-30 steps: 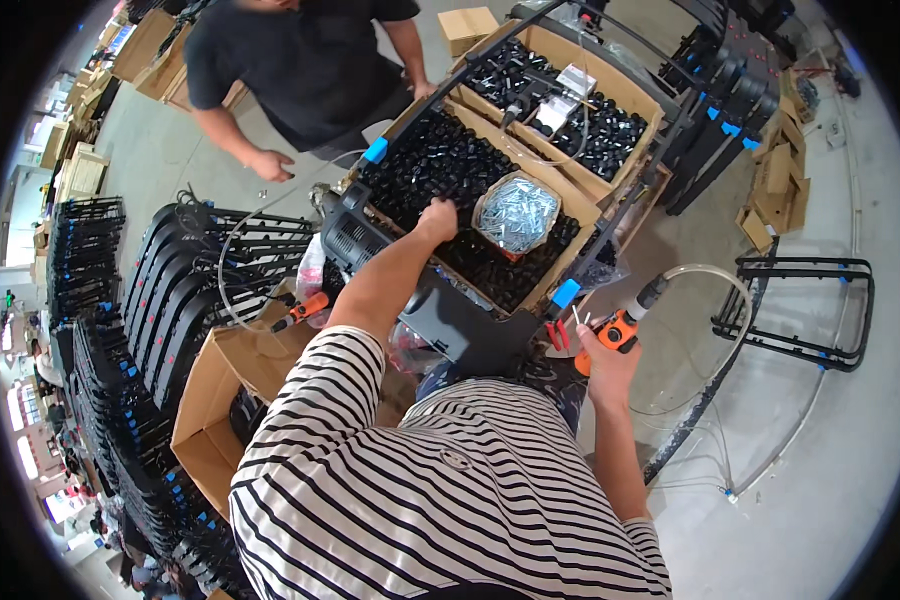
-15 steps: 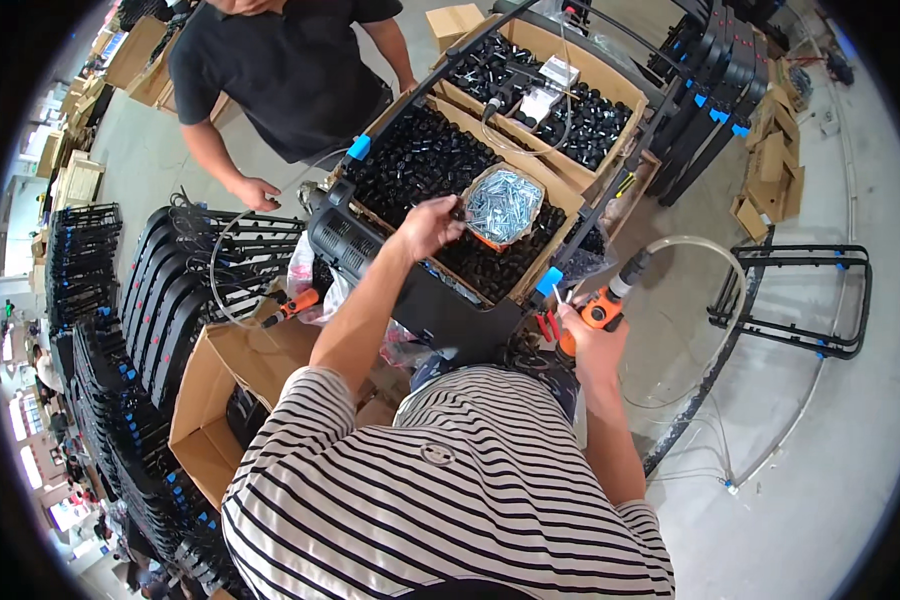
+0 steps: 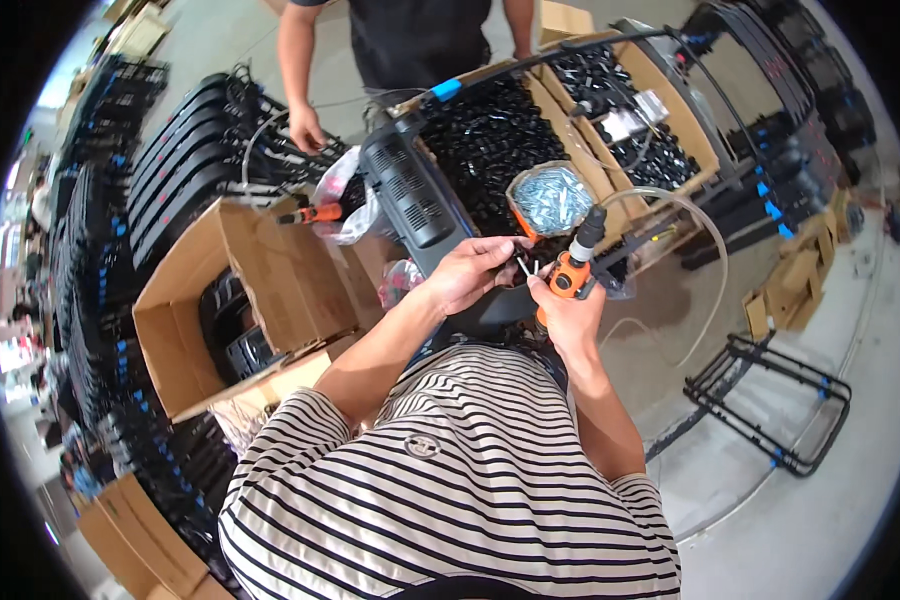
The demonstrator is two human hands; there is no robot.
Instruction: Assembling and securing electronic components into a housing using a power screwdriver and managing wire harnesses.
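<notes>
My left hand point(image 3: 468, 275) pinches a small black part point(image 3: 515, 252) in front of my body, its fingertips almost touching the right hand. My right hand point(image 3: 573, 315) is wrapped round an orange and black air screwdriver point(image 3: 570, 274), whose dark end and clear hose point up and away. A thin silvery screw point(image 3: 525, 266) sticks out by the right thumb, beside the black part. Just beyond both hands, an open box of loose silver screws point(image 3: 552, 200) rests on a carton filled with small black plastic parts point(image 3: 485, 140).
A second carton point(image 3: 705, 178) of black parts holds white boxes. A black machine housing point(image 3: 410, 190) stands left of the cartons, near another orange tool point(image 3: 315, 213). An open cardboard box point(image 3: 185, 330) and stacked black frames are at left. A co-worker point(image 3: 420, 40) stands opposite.
My left hand has come away from the screw box toward my right hand, bringing the black part close to the screw. The view has turned, and the co-worker's position in it has shifted right.
</notes>
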